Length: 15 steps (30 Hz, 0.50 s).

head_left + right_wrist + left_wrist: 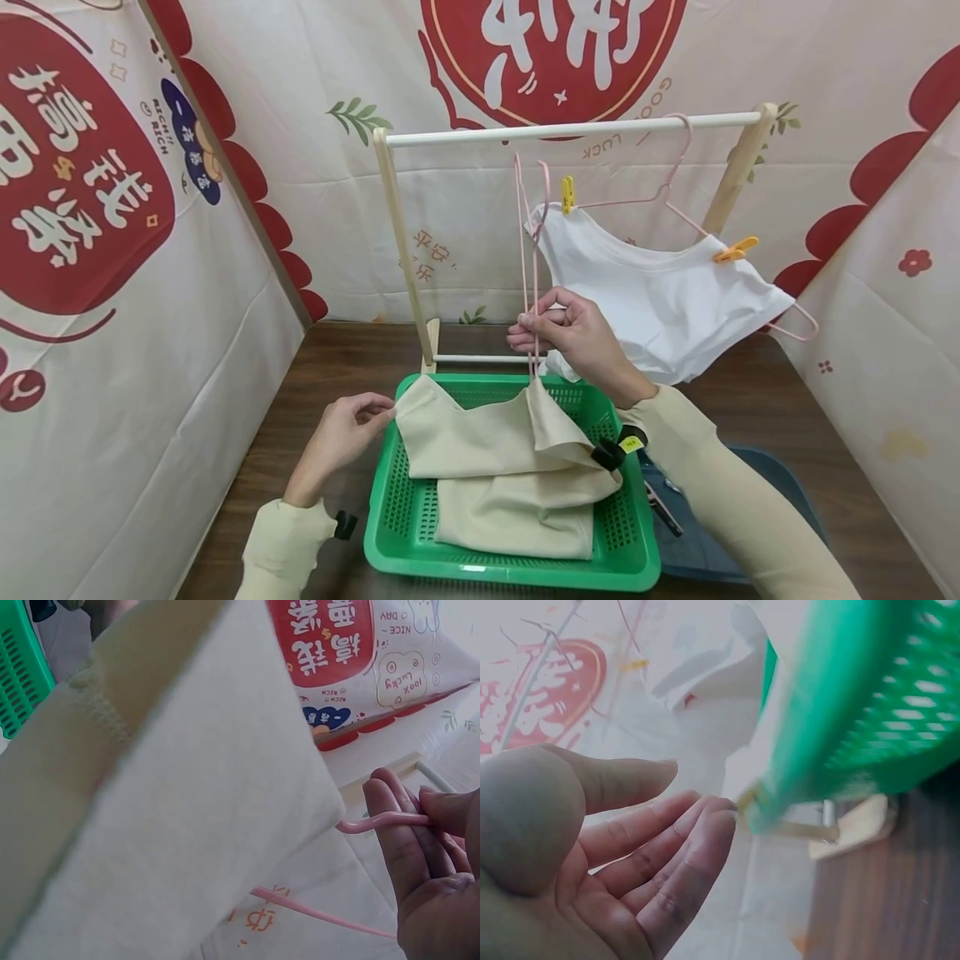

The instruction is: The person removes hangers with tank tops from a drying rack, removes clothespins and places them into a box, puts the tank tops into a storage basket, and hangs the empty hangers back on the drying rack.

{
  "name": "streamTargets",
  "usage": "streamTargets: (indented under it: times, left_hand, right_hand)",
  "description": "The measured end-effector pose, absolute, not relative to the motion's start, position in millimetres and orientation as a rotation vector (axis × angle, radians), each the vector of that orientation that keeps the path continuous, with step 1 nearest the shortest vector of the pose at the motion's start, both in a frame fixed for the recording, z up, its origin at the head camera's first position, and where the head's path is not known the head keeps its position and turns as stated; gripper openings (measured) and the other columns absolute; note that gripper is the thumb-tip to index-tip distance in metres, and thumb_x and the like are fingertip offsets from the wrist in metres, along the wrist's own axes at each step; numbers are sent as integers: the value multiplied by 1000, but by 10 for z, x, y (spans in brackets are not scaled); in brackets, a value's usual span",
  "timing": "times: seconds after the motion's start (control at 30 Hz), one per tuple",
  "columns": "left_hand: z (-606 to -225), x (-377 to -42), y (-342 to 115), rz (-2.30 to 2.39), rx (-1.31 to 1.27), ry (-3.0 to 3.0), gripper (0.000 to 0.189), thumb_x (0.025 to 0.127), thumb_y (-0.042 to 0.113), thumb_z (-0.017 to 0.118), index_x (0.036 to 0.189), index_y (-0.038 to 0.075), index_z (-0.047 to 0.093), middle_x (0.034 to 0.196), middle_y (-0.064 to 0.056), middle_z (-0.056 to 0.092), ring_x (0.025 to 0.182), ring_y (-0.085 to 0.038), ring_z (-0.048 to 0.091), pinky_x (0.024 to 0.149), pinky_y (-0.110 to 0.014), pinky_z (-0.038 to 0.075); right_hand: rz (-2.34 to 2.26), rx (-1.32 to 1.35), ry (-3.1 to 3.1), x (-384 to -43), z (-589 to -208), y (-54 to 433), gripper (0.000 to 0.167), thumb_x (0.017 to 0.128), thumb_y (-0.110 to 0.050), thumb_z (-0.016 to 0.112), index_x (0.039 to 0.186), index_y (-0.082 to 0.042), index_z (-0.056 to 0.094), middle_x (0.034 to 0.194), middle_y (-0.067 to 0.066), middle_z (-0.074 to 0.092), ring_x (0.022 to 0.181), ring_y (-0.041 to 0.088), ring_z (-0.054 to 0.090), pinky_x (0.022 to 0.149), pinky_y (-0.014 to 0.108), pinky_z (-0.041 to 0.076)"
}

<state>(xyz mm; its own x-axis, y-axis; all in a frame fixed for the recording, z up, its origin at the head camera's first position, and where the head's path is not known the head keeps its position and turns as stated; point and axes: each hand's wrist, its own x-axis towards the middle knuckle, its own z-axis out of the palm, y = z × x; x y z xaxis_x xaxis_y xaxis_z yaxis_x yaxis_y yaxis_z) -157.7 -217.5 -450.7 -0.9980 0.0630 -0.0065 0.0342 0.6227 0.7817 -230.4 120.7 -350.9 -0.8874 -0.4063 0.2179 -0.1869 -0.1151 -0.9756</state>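
A pink hanger [522, 250] is held on end by my right hand [573, 333], thumb and fingers pinching its wire. The lower end of the hanger enters the raised right corner of a beige garment [487, 442]. Up close in the right wrist view, the pink wire [386, 819] runs from the cloth's edge into the pinch of the right hand [435, 840]. The garment lies folded over in a green basket [510, 573]. My left hand [348, 437] is beside its left corner, fingertips right at the cloth; in the left wrist view, thumb and fingers [660, 870] are apart.
Behind the basket stands a drying rack [570, 131] with a white top rail. From it hangs a white top [652, 292] on another pink hanger, with yellow [567, 195] and orange clips [737, 249]. A dark blue item [757, 475] lies right of the basket, partly under my forearm.
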Motion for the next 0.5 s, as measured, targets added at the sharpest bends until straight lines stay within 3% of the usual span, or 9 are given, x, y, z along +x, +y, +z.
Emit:
streamTargets:
  times: [0.27, 0.5]
  left_hand:
    - [-4236, -1540, -1875, 1351, 316, 2807, 23, 92, 17, 71, 112, 6, 72, 98, -1, 73, 85, -14, 67, 74, -29, 55]
    - [-4010, -1545, -1527, 1336, 567, 2768, 13, 95, 17, 68, 105, 13, 75, 98, 3, 73, 90, -10, 68, 74, -25, 56]
  right_hand:
    - [-2128, -653, 2000, -2349, -3546, 1167, 12, 97, -3, 61, 97, 2, 50, 87, 8, 76, 80, 20, 75, 75, 41, 58]
    - [-2150, -647, 1978, -2373, -3591, 1136, 11, 97, -1, 60, 97, 3, 50, 86, 9, 76, 80, 21, 75, 77, 44, 57]
